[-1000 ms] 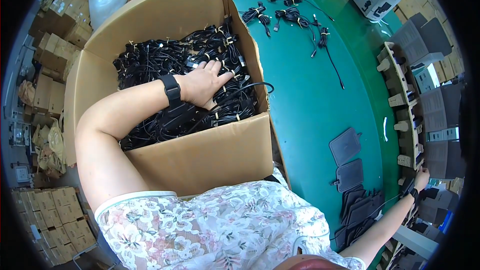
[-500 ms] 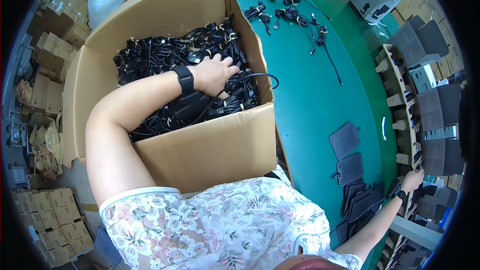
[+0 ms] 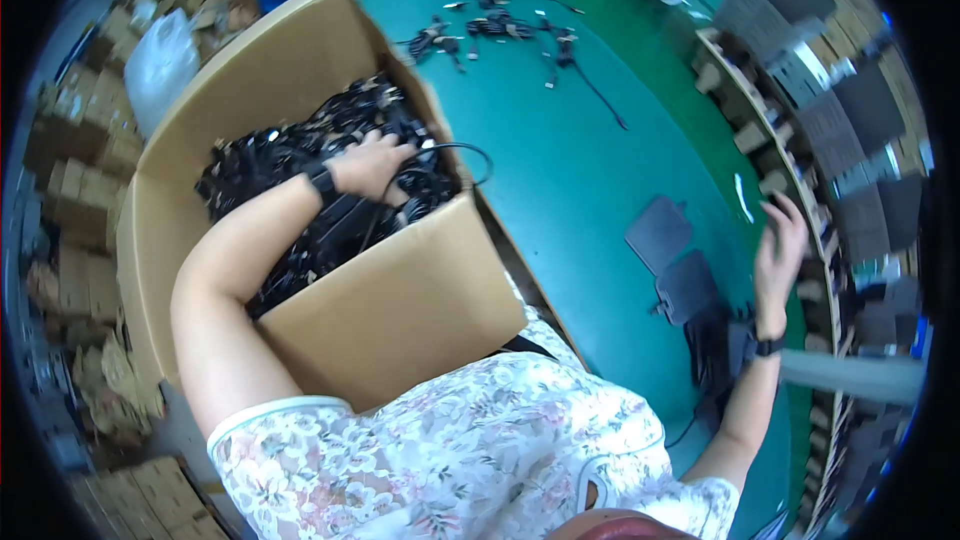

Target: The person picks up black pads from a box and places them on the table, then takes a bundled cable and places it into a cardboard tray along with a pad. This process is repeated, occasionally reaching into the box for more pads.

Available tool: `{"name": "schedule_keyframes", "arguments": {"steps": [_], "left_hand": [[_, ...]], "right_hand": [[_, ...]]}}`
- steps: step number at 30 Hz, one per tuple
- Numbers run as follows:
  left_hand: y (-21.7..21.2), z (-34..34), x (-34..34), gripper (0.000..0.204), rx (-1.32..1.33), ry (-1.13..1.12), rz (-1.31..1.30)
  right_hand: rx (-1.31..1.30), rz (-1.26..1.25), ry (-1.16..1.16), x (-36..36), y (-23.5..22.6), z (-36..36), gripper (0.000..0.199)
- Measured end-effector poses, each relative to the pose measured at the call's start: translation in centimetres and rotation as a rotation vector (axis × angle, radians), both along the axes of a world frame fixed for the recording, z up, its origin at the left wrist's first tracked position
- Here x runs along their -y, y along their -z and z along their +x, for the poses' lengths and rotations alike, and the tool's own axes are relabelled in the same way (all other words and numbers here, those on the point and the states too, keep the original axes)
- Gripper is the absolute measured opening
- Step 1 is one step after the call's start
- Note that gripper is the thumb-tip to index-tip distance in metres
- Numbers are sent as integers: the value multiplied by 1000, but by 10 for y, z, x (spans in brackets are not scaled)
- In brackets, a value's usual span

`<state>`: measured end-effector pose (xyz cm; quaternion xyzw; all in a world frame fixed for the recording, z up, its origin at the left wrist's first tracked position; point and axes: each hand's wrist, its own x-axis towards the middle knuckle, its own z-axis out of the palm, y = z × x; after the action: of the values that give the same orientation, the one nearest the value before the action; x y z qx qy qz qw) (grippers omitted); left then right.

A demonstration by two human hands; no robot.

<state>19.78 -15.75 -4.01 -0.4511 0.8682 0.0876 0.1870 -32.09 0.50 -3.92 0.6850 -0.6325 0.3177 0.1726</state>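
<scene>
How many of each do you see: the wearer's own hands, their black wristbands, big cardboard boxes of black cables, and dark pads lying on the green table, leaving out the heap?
Left hand and right hand: 2
Black wristbands: 2
Cardboard box of black cables: 1
Dark pads outside the heap, itself too blurred to count: 2
Total: 7

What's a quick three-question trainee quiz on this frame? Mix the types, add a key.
1. Which hand is inside the cardboard box, among the black cables?
2. True or false: the right hand is also inside that box.
3. The tabletop is: A) red, B) green, C) white.

Key: 1. the left hand; 2. false, it is outside the box; 3. B.
</scene>
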Motion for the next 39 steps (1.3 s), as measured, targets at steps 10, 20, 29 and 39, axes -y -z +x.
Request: {"name": "schedule_keyframes", "arguments": {"steps": [10,20,29,39], "left_hand": [[-43,6,-26,62,-277,-73,-205],[-101,52,-23,51,-731,-575,-356],[-241,44,8,35,-1369,-399,-744],[-256,-132,62,50,-1276,-180,-448]], "right_hand": [[307,148,-80,-5,16,-9,22],[395,158,-138,-3,29,-9,19],[525,168,-131,-3,43,-6,19],[554,228,-125,-9,42,-8,17]]}}
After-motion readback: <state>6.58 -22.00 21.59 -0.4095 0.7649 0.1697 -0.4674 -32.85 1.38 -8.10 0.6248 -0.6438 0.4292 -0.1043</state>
